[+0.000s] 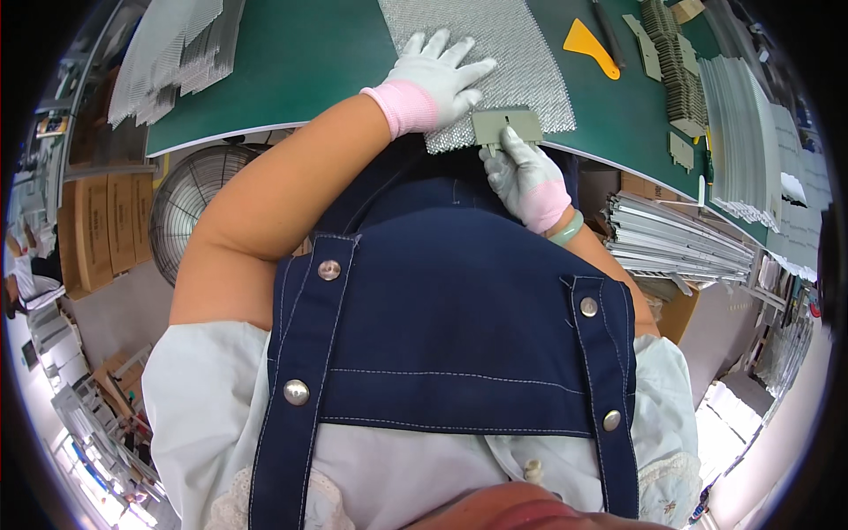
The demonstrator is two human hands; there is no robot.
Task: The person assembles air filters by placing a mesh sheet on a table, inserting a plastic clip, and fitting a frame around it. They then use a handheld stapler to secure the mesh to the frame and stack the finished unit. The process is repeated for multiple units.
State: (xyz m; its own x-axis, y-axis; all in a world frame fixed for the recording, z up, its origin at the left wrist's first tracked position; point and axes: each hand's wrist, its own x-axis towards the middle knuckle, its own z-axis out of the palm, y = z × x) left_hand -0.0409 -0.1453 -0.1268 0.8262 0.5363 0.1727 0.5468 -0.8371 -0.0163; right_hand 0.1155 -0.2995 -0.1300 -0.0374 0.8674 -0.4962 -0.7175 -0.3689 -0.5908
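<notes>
A silvery metal mesh sheet (521,66) lies on the green table, its near end reaching over the front edge. My left hand (436,78), in a white glove with a pink cuff, rests flat on the mesh with its fingers spread. Just right of it, at the near end of the mesh, my gloved right hand (523,172) grips a flat grey-green plastic plate (506,126) with small tabs along its lower edge. The thumb presses on the plate's face; the other fingers are partly hidden behind it.
A yellow scraper (590,49) and a dark rod (609,34) lie right of the mesh. Farther right are a row of similar grey-green plates (676,66) and stacked pale sheets (740,132). More mesh sheets (177,57) sit at the far left. A fan (199,199) stands below the table.
</notes>
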